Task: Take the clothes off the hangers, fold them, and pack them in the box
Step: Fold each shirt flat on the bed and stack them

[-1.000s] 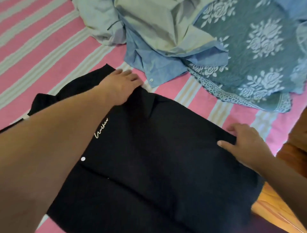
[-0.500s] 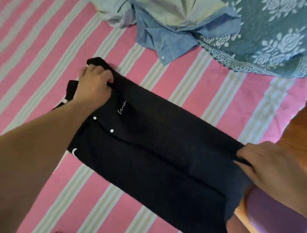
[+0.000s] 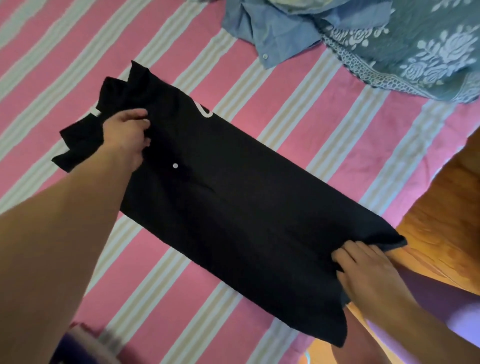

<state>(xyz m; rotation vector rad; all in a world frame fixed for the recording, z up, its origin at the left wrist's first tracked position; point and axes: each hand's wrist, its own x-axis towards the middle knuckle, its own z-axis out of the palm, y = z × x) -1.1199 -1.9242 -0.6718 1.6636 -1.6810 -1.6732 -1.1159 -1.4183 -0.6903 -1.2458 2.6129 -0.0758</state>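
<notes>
No legible txt; black shirt (image 3: 233,207) shows only a white curved mark, part hidden in a fold, unreadable.

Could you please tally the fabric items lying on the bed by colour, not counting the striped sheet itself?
Black: 1, the black shirt, gripped at each end by the left hand and right hand.
Blue: 1, the light blue shirt.
Teal with white roses: 1, the floral cloth.
Pale green: 1, a garment, mostly cut off.
Total: 4

Black shirt (image 3: 233,220) folded into long strip, lying diagonally on striped bedsheet (image 3: 285,124), collar end far-left.
</notes>
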